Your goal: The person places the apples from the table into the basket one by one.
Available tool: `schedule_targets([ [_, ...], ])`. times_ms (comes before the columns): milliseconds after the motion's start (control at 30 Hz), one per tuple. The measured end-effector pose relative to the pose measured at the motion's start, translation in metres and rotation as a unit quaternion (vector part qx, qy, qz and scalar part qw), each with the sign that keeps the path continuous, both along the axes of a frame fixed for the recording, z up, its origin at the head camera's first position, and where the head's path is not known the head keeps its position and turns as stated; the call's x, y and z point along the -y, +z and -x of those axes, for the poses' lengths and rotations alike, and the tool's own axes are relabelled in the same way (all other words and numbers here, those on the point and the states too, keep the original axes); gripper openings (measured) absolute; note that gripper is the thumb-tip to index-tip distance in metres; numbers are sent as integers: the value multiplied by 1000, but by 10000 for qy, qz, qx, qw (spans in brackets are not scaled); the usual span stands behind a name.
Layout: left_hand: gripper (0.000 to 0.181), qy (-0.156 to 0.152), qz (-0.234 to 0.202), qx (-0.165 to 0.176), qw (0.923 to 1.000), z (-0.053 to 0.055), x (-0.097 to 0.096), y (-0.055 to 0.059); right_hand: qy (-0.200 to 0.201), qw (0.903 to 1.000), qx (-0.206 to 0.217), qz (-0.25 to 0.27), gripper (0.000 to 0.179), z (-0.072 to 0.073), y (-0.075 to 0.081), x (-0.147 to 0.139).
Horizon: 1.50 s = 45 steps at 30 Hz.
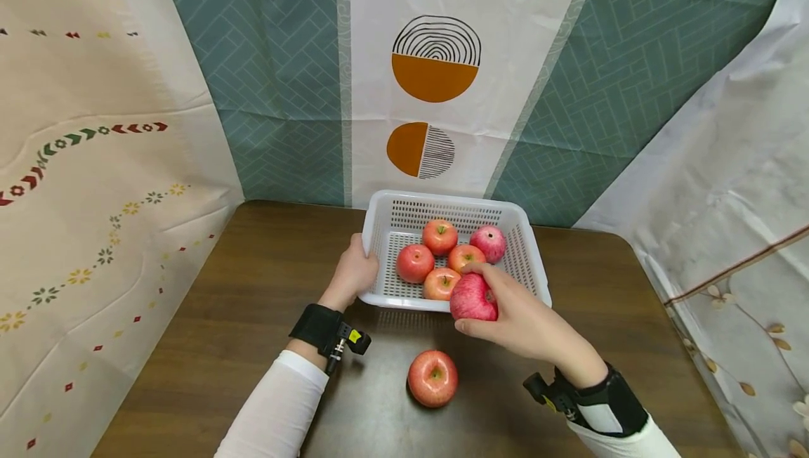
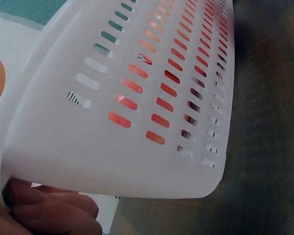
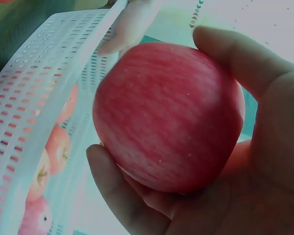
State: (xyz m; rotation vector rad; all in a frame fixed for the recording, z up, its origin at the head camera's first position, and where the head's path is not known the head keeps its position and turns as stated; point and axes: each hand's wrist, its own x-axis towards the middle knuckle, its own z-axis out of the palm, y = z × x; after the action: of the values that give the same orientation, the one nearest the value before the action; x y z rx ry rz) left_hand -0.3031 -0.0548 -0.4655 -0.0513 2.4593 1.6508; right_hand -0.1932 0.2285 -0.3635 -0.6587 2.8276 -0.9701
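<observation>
A white plastic basket with slotted walls stands at the back of the table, holding several red apples. My left hand grips its left rim, thumb on the inner side; in the left wrist view the curled fingers show under the rim of the basket. With my right hand I hold a dark pink-red apple at the basket's front edge. The right wrist view shows thumb and fingers around this apple, beside the basket wall. Another red apple rests on the table in front of the basket.
The brown wooden table extends to both sides of the basket. Behind it hangs a patterned green and white cloth, and pale cloths hang at left and right. Each wrist carries a black strap with a small camera.
</observation>
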Motion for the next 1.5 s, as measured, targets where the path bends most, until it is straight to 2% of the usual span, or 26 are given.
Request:
schedule_targets([
  [167,51,-21,-84,73,9999,-1,-1,-3,-18,9998,156,80,77,24,-6,21],
  [333,50,-6,-115,42,9999,-1,-2,-6,-119,9986,387,-341,81,44,-16,46],
  [500,48,-32,-40,18,10000,1,-2,-6,-161,9968,517,-591,81,58,-22,64],
  [633,47,19,35,-7,10000,2,-1,-6,-109,9967,381,-708,79,67,-28,75],
  [833,48,103,-52,-28,9999,2,2,-5,106,9951,73,-977,74,76,-39,93],
  [967,50,159,-10,-100,9998,2,2,-5,44,9930,139,-1171,73,78,-42,103],
  [1133,50,233,264,-270,9990,4,2,-5,-107,9910,126,-1327,69,84,-50,113],
  [1500,49,239,435,-310,9983,6,1,-4,67,9853,155,-1703,72,93,-65,133],
])
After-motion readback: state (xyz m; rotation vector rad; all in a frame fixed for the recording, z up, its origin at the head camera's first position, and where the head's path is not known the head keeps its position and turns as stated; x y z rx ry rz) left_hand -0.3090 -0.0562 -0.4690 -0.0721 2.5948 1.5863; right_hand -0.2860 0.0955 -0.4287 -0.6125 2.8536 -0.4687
